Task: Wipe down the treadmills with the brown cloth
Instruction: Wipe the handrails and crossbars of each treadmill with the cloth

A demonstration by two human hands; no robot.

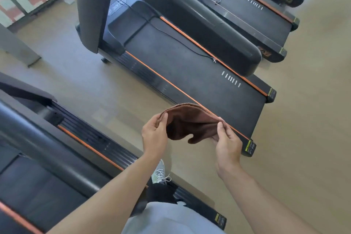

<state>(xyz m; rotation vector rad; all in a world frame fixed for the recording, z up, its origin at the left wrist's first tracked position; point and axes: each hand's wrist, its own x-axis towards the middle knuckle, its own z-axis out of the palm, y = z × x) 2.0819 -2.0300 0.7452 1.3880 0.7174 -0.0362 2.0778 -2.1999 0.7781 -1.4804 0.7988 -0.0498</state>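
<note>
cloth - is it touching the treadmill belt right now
No, both hands, left and right, pinch the cloth by its ends in the air, above the treadmill.

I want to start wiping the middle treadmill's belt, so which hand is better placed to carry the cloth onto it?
Probably the right hand. Both hands pinch the brown cloth, but the right one is already over the middle treadmill at its near orange side strip, while the left hand is over the floor between machines.

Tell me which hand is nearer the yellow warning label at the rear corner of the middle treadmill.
Right. The right hand pinches the brown cloth just left of the yellow warning label; the left hand holds the cloth's far end, farther left.
</note>
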